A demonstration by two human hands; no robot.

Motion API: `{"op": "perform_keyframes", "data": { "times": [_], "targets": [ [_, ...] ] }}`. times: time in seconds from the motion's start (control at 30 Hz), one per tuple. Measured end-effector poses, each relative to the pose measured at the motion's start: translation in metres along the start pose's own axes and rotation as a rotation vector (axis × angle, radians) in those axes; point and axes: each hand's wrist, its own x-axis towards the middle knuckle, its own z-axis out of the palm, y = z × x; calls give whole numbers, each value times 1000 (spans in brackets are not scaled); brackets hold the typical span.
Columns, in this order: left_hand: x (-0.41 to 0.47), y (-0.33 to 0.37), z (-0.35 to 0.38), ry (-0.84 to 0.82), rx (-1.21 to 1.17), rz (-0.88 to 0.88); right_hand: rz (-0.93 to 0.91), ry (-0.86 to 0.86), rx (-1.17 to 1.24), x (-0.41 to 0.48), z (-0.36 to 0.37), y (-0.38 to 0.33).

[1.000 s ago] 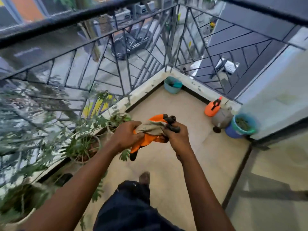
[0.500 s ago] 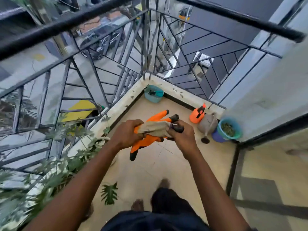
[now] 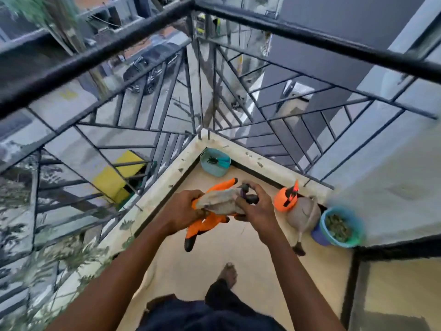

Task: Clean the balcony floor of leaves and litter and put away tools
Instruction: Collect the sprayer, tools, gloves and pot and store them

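Note:
Both my hands hold a bundle of orange and beige gardening gloves [image 3: 218, 204] with black clawed fingertips, chest-high above the balcony floor [image 3: 241, 254]. My left hand [image 3: 185, 209] grips the bundle's left end, where orange fingers hang down. My right hand [image 3: 254, 207] curls over its right end and the dark fingertips there. A small teal tub [image 3: 214, 162] with a dark tool inside stands in the far corner. A teal bucket [image 3: 338, 226] filled with dry leaves stands by the right wall.
An orange spray bottle [image 3: 285, 198] and a grey watering can [image 3: 303, 215] stand between the tub and the bucket. Black metal railing [image 3: 214, 75] closes the balcony on two sides. Potted plant foliage [image 3: 59, 256] lines the left edge. My bare foot [image 3: 228, 273] is on the tiles.
I have walked closer to the corner and the view has tilted up. The plants have slid out to the lower left. Both hands keep their hold on the gloves.

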Motion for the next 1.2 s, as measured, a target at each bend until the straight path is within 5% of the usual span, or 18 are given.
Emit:
{"op": "perform_keyframes", "data": {
  "times": [0.17,0.33,0.53,0.73,0.87,0.97,1.2],
  "targets": [
    [74,27,1,128,49,-34,64,21,-12,84,-25,-23],
    [136,26,19,359,128,-158,-61,18,-192,156,-35,-40],
    [213,8,35,381,11,-276,-80,-28,-298,248,-25,-63],
    [313,2,30,367,-440,-541,-52,14,-395,359,-2,-70],
    [381,1,8,211,-1106,-802,-37,-3,-428,421,21,-61],
    [447,-30,13,232,-1387,-884,-32,-73,-442,481,39,-22],
    [582,-139,105,439,-1390,-1060,-241,-271,-575,595,56,120]
  ]
}}
